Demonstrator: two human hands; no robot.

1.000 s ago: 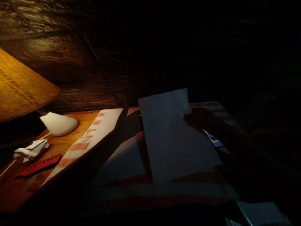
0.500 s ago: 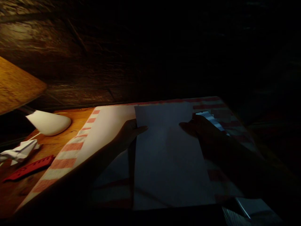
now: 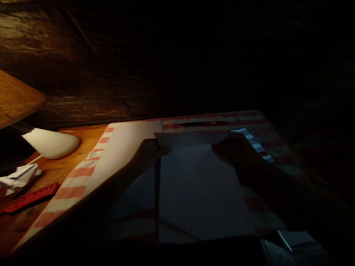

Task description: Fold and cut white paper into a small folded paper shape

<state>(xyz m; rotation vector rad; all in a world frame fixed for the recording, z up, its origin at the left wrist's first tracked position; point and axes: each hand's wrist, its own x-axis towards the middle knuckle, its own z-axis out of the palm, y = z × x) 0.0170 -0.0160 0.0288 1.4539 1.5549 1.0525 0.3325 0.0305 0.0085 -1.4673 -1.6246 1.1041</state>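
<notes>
A white sheet of paper (image 3: 199,192) lies before me in deep shadow, its far end bent up from the rest. My left hand (image 3: 151,149) grips its left edge near the far end, thumb on top. On the right edge, my right hand (image 3: 233,149) pinches the sheet at about the same height; its fingers are dark and partly hidden. Another white sheet (image 3: 116,147) rests to the left, lit by the lamp and partly covered by my left arm. Beyond the held paper a dark, slim object (image 3: 199,123) lies on the cloth, too dim to name.
A red-and-white striped cloth (image 3: 72,192) covers the table. At left stand a lamp (image 3: 52,144), crumpled white paper (image 3: 20,177) and a red ruler-like strip (image 3: 30,197). A phone (image 3: 253,142) lies beyond my right hand; a glossy stack (image 3: 299,242) sits near right. A dark wall rises behind.
The sheet's far end has tipped and now looks shorter, uncovering the cloth and dark object behind it. Both hands keep their hold. The view has shifted slightly right.
</notes>
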